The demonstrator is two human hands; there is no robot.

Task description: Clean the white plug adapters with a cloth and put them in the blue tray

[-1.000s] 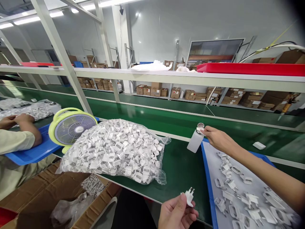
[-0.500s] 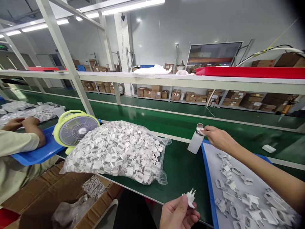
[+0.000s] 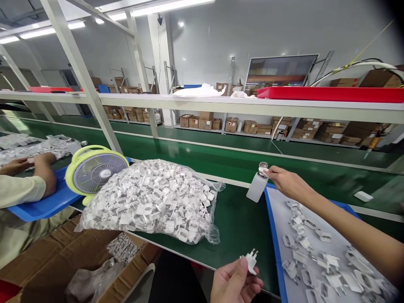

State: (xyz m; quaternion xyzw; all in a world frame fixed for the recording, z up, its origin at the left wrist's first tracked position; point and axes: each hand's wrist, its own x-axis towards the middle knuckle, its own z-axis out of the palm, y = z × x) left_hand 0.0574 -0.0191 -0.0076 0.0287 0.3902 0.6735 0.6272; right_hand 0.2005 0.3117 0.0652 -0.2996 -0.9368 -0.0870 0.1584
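Observation:
My left hand point(image 3: 235, 280) pinches a white two-pin plug point(image 3: 251, 261) between thumb and fingers, its pins pointing up, above the bench's near edge. My right hand point(image 3: 285, 181) reaches to the top of a translucent white pump bottle point(image 3: 257, 187) with a metal lid flipped up. Its closed fingers press a small white piece, possibly cloth, at the bottle's mouth; most of it is hidden. Right of the bottle, a blue-rimmed tray point(image 3: 274, 235) holds loose white plug parts point(image 3: 328, 261) below my right forearm.
A large clear bag of white plug parts point(image 3: 151, 202) lies mid-bench beside a green fan point(image 3: 101, 172). An open cardboard box point(image 3: 47, 261) stands below at left. A co-worker's arm point(image 3: 46, 176) is far left. One white piece point(image 3: 363, 196) lies on the green belt point(image 3: 195, 158).
The view has shifted slightly. On the belt, the white piece has moved a little to the right. Both my hands keep nearly the same position and hold.

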